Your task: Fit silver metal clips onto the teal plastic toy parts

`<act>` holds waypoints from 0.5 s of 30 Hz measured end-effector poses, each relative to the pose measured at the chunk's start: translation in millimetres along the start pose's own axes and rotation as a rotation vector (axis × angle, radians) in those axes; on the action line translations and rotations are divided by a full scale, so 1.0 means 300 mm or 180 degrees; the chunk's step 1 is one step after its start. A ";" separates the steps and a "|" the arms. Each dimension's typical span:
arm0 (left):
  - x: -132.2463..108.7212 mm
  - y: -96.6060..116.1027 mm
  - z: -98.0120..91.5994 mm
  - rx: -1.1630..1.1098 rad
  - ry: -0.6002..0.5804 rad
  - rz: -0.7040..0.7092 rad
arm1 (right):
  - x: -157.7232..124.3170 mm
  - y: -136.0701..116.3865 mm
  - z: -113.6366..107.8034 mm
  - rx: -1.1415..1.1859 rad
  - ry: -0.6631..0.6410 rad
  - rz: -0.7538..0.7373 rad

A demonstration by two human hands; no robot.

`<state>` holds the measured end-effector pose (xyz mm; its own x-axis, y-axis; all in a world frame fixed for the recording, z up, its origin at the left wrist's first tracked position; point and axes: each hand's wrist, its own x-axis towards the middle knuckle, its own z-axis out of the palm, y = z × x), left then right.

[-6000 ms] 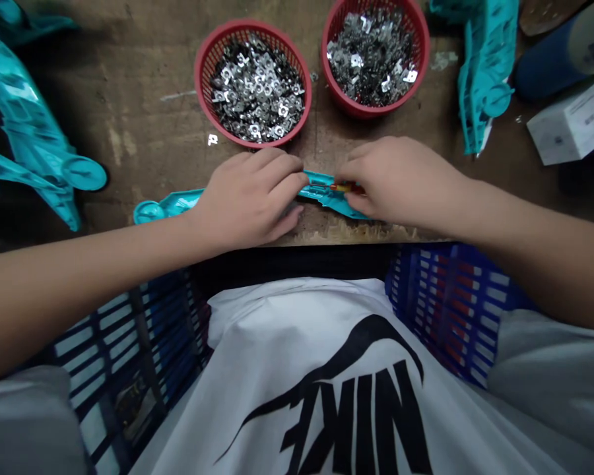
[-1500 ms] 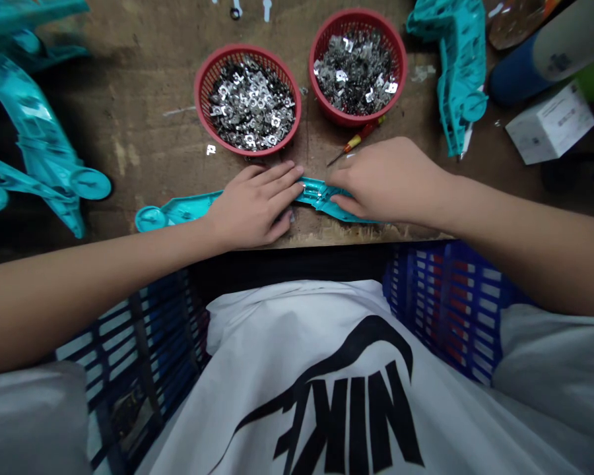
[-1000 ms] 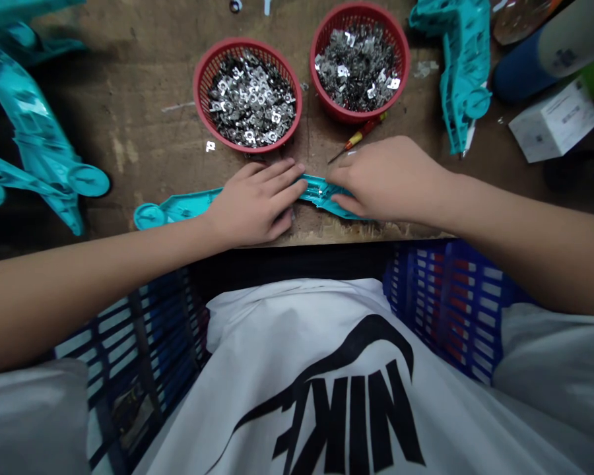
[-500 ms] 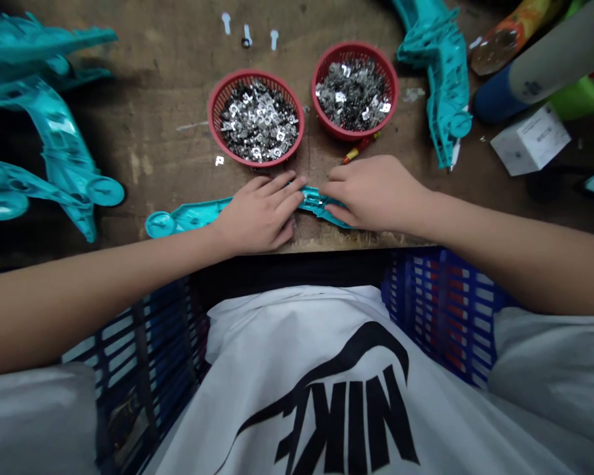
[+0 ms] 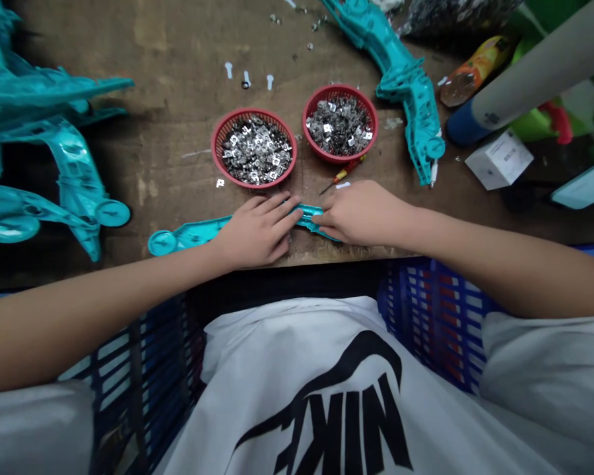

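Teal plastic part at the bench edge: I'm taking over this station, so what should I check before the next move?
Teal plastic part on the edge of the wooden bench, under both hands: ok.
Left hand and right hand both on the part: ok.
Small screwdriver lying down, off the part: ok.
Loose metal clip on the bench outside the red basket: not ok.
Fit of the part's middle section, covered by the hands: cannot tell.

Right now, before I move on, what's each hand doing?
Left hand: holding the teal plastic part, fingers laid over it.
Right hand: holding that part's other end, fingers curled over it.
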<state>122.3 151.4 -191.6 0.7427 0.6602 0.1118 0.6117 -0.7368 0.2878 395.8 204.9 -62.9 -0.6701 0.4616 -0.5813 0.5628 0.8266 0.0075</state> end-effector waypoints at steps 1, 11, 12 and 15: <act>0.000 0.000 0.000 0.0003 -0.0006 -0.0007 | -0.002 0.002 -0.002 0.0010 -0.0011 0.0001; 0.007 -0.002 -0.003 -0.0180 -0.0082 -0.0156 | -0.020 0.014 0.001 0.0087 0.0093 -0.0080; 0.007 -0.002 -0.004 -0.0206 -0.0073 -0.0163 | -0.019 0.024 0.004 0.0185 0.0229 -0.0054; 0.008 -0.003 -0.008 -0.0224 -0.0053 -0.0141 | -0.013 0.061 0.016 0.0398 0.0696 0.0242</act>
<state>122.9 154.0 -189.3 0.7201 0.6890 0.0819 0.6238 -0.6946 0.3584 411.1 216.6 -64.4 -0.7047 0.5906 -0.3932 0.6618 0.7469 -0.0642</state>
